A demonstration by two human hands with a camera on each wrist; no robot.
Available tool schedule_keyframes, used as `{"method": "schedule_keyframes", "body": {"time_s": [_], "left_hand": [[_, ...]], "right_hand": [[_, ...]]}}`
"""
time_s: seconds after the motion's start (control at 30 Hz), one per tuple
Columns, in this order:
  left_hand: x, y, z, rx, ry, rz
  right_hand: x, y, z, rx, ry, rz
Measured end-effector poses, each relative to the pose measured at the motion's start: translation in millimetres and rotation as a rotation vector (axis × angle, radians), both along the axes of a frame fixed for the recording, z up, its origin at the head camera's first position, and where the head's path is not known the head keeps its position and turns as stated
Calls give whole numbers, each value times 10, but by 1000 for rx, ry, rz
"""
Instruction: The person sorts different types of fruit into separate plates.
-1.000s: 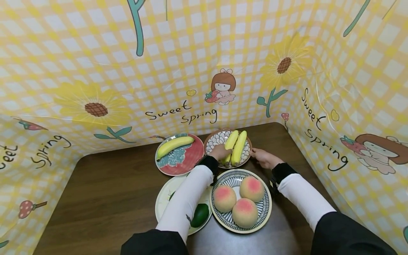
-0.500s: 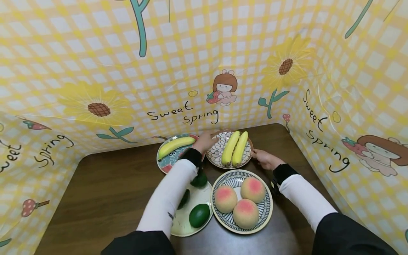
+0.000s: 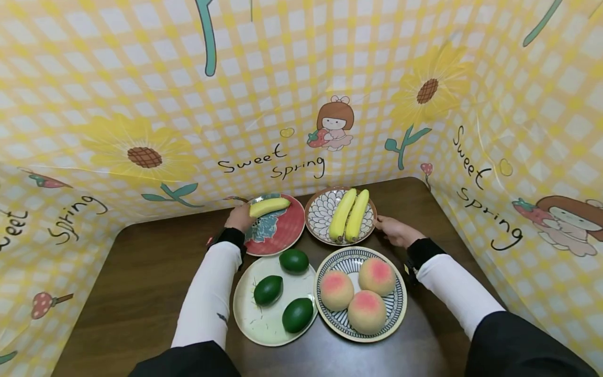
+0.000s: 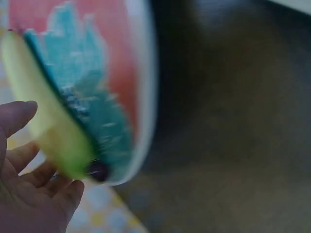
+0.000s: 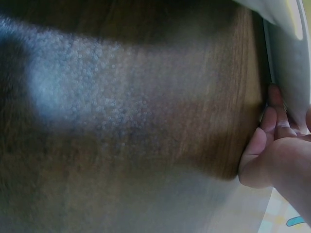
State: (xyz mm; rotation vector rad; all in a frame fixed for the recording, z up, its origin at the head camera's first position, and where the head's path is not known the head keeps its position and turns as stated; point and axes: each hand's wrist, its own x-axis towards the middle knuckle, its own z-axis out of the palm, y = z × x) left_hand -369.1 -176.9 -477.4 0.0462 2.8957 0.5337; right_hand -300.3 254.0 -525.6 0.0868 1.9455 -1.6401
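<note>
My left hand (image 3: 239,218) is at the left edge of the red-and-teal plate (image 3: 293,222), overlapping the left end of a single banana (image 3: 270,207). In the left wrist view, its thumb and relaxed fingers (image 4: 40,174) stand apart beside the banana (image 4: 48,116), near its dark tip. My right hand (image 3: 395,230) holds the right rim of a brown-edged petal-patterned plate (image 3: 320,212), which carries two bananas (image 3: 349,214) lying side by side. The right wrist view shows fingers (image 5: 277,99) tucked under that plate's pale underside (image 5: 291,68), the thumb mostly cut off.
Nearer the body, a pale green plate (image 3: 249,324) holds three dark green fruits (image 3: 298,315). Right of it, a blue-patterned plate (image 3: 402,301) holds three peaches (image 3: 367,312). Brown wooden tabletop (image 3: 155,293) lies beneath, with yellow checked cloth (image 3: 235,104) rising behind and at the sides.
My left hand has let go of a banana on the petal-patterned plate and moved left across to the red-and-teal plate's far edge. The right hand has stayed at its rim.
</note>
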Motion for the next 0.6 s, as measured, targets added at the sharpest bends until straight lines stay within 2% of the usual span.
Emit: {"method": "schedule_keyframes", "body": {"time_s": [0.1, 0.2, 0.4, 0.53, 0.6], "left_hand": [[38, -10, -115, -15, 4, 74], [40, 26, -139, -15, 16, 98], [40, 154, -131, -70, 115, 63], [45, 224, -199, -111, 160, 31], [36, 258, -245, -105, 159, 29]], "right_hand": [[17, 7, -17, -2, -5, 0], [24, 2, -44, -4, -11, 5], [11, -7, -42, -16, -9, 0], [0, 6, -18, -7, -4, -9], [-8, 17, -15, -4, -12, -15]]}}
